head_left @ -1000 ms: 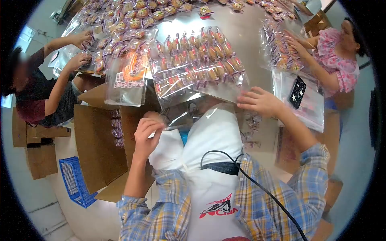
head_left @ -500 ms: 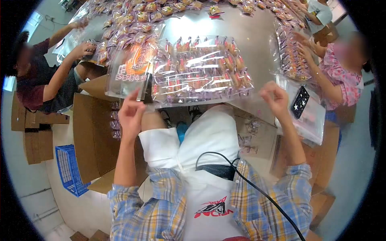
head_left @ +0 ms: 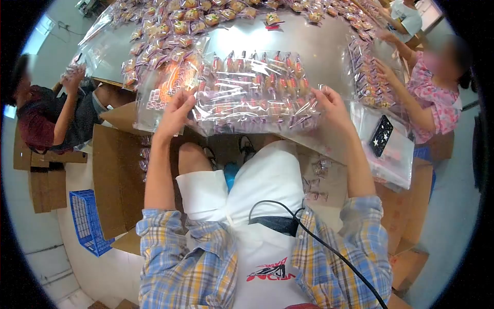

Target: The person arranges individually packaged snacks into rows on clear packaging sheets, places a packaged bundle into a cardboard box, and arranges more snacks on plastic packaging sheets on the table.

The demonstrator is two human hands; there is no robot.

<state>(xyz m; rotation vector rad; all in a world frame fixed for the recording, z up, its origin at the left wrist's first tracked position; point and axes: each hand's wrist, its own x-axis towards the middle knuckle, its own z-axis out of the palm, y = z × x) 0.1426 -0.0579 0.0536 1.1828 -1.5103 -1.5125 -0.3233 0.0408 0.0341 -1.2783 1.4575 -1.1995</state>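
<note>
A large clear bag [head_left: 257, 95] lies flat at the metal table's front edge, with rows of small wrapped snacks inside it. My left hand [head_left: 177, 110] is at the bag's left edge, thumb and fingers pinched on the film. At the right edge, my right hand [head_left: 329, 103] pinches the film between thumb and fingers. Just left of the bag, partly under my left hand, lies a stack of printed clear bags [head_left: 175, 82] with an orange design. Many loose wrapped snacks [head_left: 193, 14] cover the table's far side.
Co-workers sit at left [head_left: 43, 113] and right [head_left: 432, 98]; another is at the far right. A black starred phone [head_left: 381, 135] rests on flat clear bags at right. An open cardboard box [head_left: 110, 180] stands left of my legs, beside a blue crate [head_left: 88, 221].
The bag's front film has been folded down flat over the snacks. Both my hands have come in from beside the bag to its edges. The left co-worker's hands have drawn back.
</note>
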